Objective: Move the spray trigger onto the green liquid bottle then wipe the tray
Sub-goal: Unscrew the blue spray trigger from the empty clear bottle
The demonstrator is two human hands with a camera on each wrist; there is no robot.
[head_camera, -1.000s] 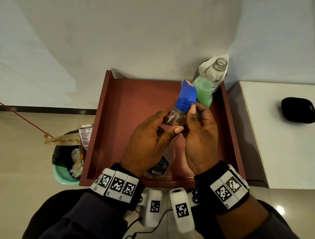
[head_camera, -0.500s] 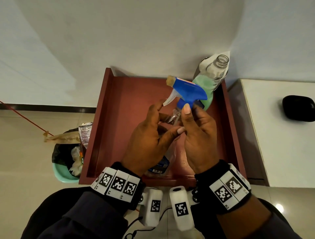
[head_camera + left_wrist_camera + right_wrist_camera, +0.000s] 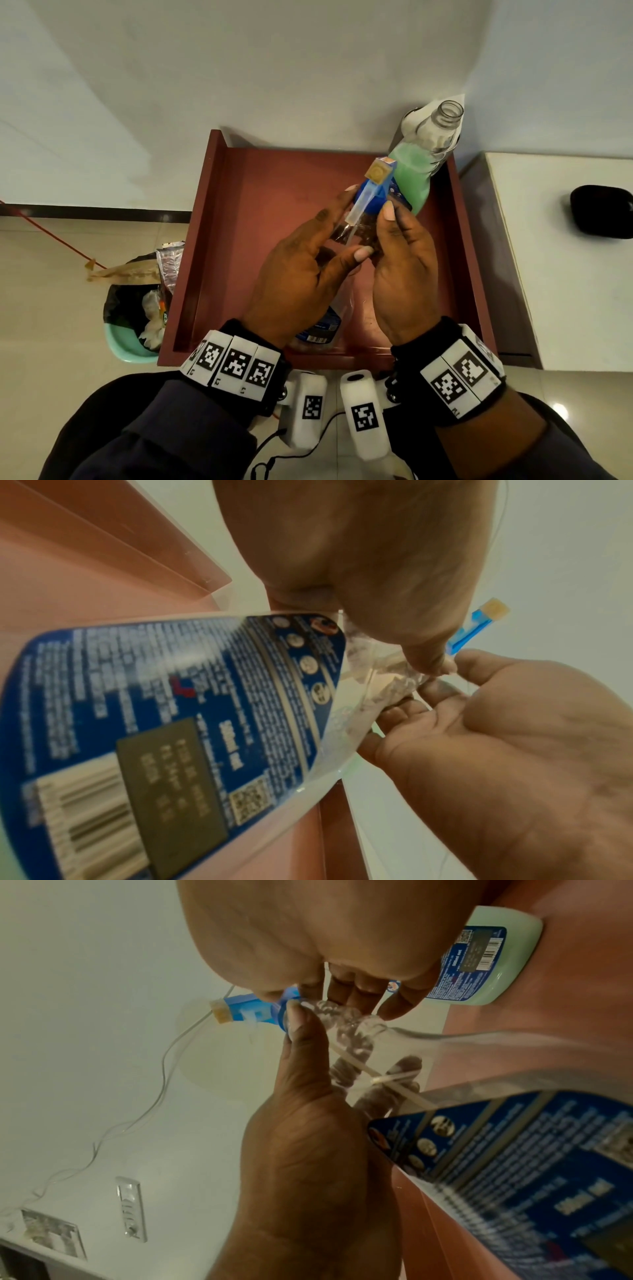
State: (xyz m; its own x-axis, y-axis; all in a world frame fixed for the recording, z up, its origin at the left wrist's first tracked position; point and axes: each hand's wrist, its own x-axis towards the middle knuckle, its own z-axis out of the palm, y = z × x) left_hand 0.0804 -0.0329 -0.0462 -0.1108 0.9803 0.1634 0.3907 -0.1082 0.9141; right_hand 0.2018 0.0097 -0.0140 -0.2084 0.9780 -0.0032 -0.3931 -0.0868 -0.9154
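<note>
Both hands meet over the tray (image 3: pixel 219 240). Left hand (image 3: pixel 301 274) wraps the neck of a clear empty bottle (image 3: pixel 192 723), thumb across the front. Right hand (image 3: pixel 404 274) pinches the blue collar of the spray trigger (image 3: pixel 371 190) between thumb and fingertips; trigger seems only partly unscrewed, not yet lifted free.

Clear bottle leans away from the body, base toward the wrists, nozzle end pointing up and forward. A thin dip tube shows inside it in the right wrist view.

Key relation: green liquid bottle (image 3: pixel 416 171) stands just beyond the right hand's fingertips, near the tray's far right corner, mouth open and uncapped, long axis roughly upright. Right hand is the nearer one, so the trigger should travel forward and right, tube first.

Materials: thin glossy plastic bottles with blue printed labels; hard blue trigger with a yellowish nozzle tip; smooth, reddish-brown tray with raised walls.
</note>
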